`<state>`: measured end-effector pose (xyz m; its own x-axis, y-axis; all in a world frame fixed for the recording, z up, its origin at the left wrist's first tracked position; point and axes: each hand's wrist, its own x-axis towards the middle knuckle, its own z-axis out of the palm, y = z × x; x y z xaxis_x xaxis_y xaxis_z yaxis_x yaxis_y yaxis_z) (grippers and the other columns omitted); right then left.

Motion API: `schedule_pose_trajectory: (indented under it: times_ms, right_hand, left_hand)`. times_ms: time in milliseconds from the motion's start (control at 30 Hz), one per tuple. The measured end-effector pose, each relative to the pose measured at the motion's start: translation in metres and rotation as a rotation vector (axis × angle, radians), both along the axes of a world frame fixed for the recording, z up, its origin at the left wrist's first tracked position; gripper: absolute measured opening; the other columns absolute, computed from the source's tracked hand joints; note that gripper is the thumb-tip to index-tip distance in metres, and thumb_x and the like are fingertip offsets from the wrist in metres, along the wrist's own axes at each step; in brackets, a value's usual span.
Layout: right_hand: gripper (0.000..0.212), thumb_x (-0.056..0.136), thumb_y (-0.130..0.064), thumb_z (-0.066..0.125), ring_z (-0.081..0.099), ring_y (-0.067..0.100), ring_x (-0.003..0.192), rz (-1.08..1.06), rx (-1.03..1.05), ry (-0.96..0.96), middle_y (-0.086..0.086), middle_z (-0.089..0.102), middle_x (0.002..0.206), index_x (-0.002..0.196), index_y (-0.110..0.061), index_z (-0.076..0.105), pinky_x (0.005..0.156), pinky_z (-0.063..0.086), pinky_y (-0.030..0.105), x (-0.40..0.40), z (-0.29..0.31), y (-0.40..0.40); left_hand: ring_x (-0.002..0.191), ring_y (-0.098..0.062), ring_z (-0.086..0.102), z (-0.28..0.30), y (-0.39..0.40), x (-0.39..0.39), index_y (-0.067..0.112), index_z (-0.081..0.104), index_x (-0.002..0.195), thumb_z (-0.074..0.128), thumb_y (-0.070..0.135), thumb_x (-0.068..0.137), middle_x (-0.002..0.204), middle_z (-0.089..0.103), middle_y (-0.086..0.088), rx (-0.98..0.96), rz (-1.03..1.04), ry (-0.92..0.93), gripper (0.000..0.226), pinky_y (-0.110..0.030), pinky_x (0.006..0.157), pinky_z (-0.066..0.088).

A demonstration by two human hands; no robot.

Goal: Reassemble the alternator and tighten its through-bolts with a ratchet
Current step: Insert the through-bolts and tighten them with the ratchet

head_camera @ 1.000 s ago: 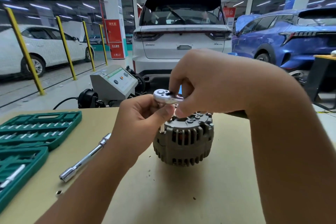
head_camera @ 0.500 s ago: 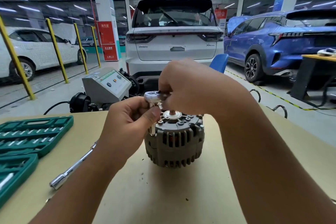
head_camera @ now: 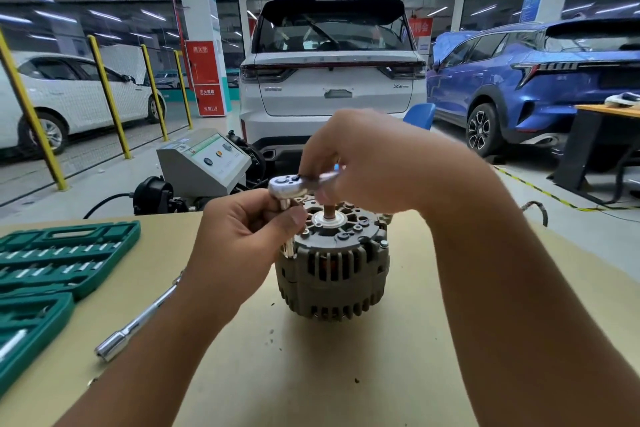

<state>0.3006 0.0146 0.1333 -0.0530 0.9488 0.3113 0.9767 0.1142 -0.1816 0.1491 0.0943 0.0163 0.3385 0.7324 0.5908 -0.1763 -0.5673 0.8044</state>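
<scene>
Alternator (head_camera: 333, 270) sits upright mid-bench (head_camera: 346, 374), shaft end up, well clear of every bench edge. Open bench to its right and front; a few dark specks there. Left side tighter: extension bar (head_camera: 138, 321) lies diagonally just beside the left forearm, green socket case (head_camera: 52, 263) at the left edge. Left hand (head_camera: 242, 246) closed around the socket shaft under the ratchet (head_camera: 287, 186) head, at the alternator's upper-left rim. Right hand (head_camera: 367, 163) closed on the ratchet handle, above the alternator top. Versus 0.5 s ago: grips the same, ratchet head on the same bolt spot, handle more exposed, alternator hasn't shifted on the bench.
</scene>
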Motion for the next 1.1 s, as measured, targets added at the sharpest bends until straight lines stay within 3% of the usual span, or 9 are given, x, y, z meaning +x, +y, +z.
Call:
schedule_pose_trajectory:
  times_ms: [67,167,233,367,533,667,833,1000,1100]
  right_hand:
    - [0.011,0.091,-0.022,0.074,0.062,0.014,0.086,-0.016,0.012,0.001,-0.011,0.067,0.091,0.093,-0.032,0.073,0.076,0.057,0.035,-0.002,-0.002,0.003]
    - [0.008,0.084,-0.030,0.081,0.058,0.009,0.067,0.024,-0.026,-0.044,-0.011,0.063,0.075,0.087,-0.026,0.074,0.053,0.044,0.024,-0.005,0.001,-0.002]
    - [0.006,0.085,-0.023,0.080,0.059,0.007,0.064,0.034,-0.034,-0.055,-0.011,0.066,0.074,0.086,-0.026,0.076,0.051,0.043,0.022,-0.003,0.004,-0.004]
    - [0.026,0.091,-0.008,0.064,0.060,0.015,0.088,-0.049,0.036,-0.004,-0.009,0.068,0.095,0.096,-0.031,0.076,0.082,0.055,0.036,-0.001,0.000,0.002]
    - [0.010,0.081,-0.024,0.081,0.061,0.009,0.068,0.039,-0.017,-0.052,-0.010,0.064,0.078,0.089,-0.023,0.076,0.055,0.055,0.027,-0.006,0.004,-0.008]
    - [0.032,0.085,-0.003,0.060,0.061,0.018,0.089,-0.042,0.037,0.004,-0.008,0.065,0.095,0.099,-0.029,0.073,0.079,0.057,0.041,-0.009,-0.001,0.000]
    - [0.010,0.083,-0.020,0.076,0.060,0.013,0.068,0.010,0.009,-0.050,-0.007,0.062,0.078,0.091,-0.021,0.070,0.050,0.045,0.026,-0.010,0.000,-0.001]
    - [0.024,0.087,-0.009,0.065,0.062,0.020,0.092,-0.063,0.046,-0.009,-0.007,0.066,0.095,0.096,-0.029,0.074,0.085,0.056,0.044,-0.010,-0.004,0.004]
    - [0.008,0.085,-0.022,0.075,0.062,0.016,0.073,-0.007,-0.016,-0.062,-0.005,0.064,0.082,0.093,-0.023,0.073,0.053,0.049,0.025,-0.013,-0.002,0.002]
  left_hand:
    - [0.049,-0.013,0.033,0.000,0.001,-0.003,0.013,0.079,0.086,0.079,0.023,0.082,0.071,0.055,-0.033,-0.016,-0.037,0.003,0.011,-0.022,0.048,0.029]
    - [0.050,-0.011,0.037,-0.002,0.003,0.000,0.019,0.081,0.093,0.082,0.025,0.084,0.074,0.060,-0.031,0.007,-0.002,-0.012,0.011,-0.021,0.048,0.032]
    - [0.051,-0.010,0.037,-0.003,0.003,-0.001,0.022,0.082,0.093,0.075,0.025,0.083,0.073,0.059,-0.030,0.016,-0.019,0.004,0.013,-0.021,0.048,0.032]
    - [0.051,-0.010,0.035,0.001,0.002,-0.005,0.020,0.080,0.088,0.075,0.022,0.085,0.078,0.055,-0.038,-0.001,-0.099,0.052,0.006,-0.023,0.047,0.030]
    - [0.049,-0.008,0.034,0.000,-0.002,0.004,0.015,0.080,0.087,0.080,0.024,0.080,0.060,0.051,-0.017,-0.002,0.004,-0.025,0.011,-0.019,0.048,0.031]
    - [0.051,-0.017,0.031,0.001,-0.005,0.002,0.011,0.079,0.088,0.075,0.024,0.077,0.069,0.048,-0.036,-0.038,-0.051,-0.017,0.017,-0.025,0.050,0.026]
    - [0.042,-0.012,0.039,-0.003,-0.005,0.000,0.015,0.080,0.086,0.075,0.022,0.079,0.053,0.054,0.001,0.019,0.026,-0.041,0.011,-0.023,0.043,0.033]
    - [0.045,-0.017,0.038,0.002,0.000,-0.006,0.020,0.080,0.085,0.083,0.021,0.082,0.063,0.052,-0.022,0.019,-0.055,0.024,0.004,-0.024,0.043,0.033]
    - [0.047,-0.014,0.033,0.000,0.000,0.000,0.021,0.081,0.085,0.083,0.035,0.078,0.056,0.046,-0.004,0.047,-0.020,0.009,0.015,-0.023,0.046,0.028]
